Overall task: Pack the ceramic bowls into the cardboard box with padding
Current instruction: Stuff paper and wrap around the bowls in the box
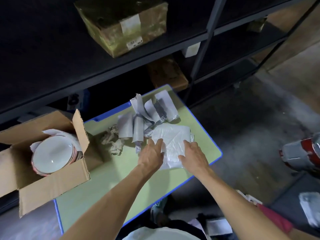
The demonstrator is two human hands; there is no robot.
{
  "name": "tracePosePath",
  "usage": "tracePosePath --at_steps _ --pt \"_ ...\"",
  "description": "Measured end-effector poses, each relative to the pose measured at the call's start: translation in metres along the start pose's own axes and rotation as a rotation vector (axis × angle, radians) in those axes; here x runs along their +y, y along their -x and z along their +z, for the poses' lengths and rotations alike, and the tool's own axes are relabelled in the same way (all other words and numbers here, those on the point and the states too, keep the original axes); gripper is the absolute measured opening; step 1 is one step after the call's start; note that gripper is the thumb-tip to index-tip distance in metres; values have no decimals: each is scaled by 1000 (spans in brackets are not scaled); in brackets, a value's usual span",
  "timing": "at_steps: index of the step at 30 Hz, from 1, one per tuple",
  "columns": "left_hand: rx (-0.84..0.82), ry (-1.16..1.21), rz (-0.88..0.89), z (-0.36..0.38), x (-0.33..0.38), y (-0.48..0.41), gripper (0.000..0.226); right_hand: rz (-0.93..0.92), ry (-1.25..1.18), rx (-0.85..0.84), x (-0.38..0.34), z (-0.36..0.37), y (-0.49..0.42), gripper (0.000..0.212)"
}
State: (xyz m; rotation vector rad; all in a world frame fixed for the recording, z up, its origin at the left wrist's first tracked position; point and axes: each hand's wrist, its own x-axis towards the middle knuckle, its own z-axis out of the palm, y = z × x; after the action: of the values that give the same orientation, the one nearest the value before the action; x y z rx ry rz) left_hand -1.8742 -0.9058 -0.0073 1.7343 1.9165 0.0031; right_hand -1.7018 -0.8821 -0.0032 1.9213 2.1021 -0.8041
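Left hand (pixel 152 153) and right hand (pixel 194 157), fingers straight, press padding sheet (pixel 173 135) at the bench's (pixel 103 187) right edge; the slick sheet could slide off.

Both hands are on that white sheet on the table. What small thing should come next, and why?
Probably close the fingers on the white sheet and lift it toward the cardboard box. The left hand and right hand rest flat on it, gripping nothing, and the top of the bowls in the box lies uncovered, so padding seems due.
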Motion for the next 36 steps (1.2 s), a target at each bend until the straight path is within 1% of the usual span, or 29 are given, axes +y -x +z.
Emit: tracePosePath --at_steps 4,8,11,12,14,16,17,18,20,23,25,28,31,33,36 --pt "5 111 -52 1 0 -3 50 -20 -72 105 0 2 0 61" --pt "-43 107 -21 -3 -3 0 51 -13 -319 172 -2 -2 0 48" --pt "-60 79 55 -7 -6 7 55 -2 -556 140 -5 -12 0 47" --pt "-57 61 99 -8 -8 10 58 -3 -637 114 -6 -17 0 46" --pt "-40 -1 193 -9 -11 17 73 -1 -758 71 -8 -27 1 44" --pt "-3 -53 224 -13 -12 24 85 -1 -833 63 -13 -37 3 43" --pt "27 -67 220 -17 -10 27 85 -5 -875 67 -17 -42 4 43" --pt "72 -67 218 -22 -8 29 79 -14 -917 72 -20 -48 5 42" --pt "195 -48 234 -35 -3 32 62 -53 -967 80 -28 -59 8 40" --pt "346 -21 260 -58 -2 35 50 -147 -942 88 -38 -74 13 44" --pt "400 21 262 -73 -3 38 47 -209 -828 132 -44 -82 16 47" --pt "437 64 244 -94 -6 40 40 -290 -625 251 -51 -91 18 45" --pt "458 117 239 -111 -11 40 29 -300 -489 369 -55 -96 19 40" --pt "504 166 246 -119 -14 43 23 -292 -419 415 -55 -98 20 33" --pt "528 222 254 -131 -17 49 13 -272 -414 381 -59 -100 21 18"
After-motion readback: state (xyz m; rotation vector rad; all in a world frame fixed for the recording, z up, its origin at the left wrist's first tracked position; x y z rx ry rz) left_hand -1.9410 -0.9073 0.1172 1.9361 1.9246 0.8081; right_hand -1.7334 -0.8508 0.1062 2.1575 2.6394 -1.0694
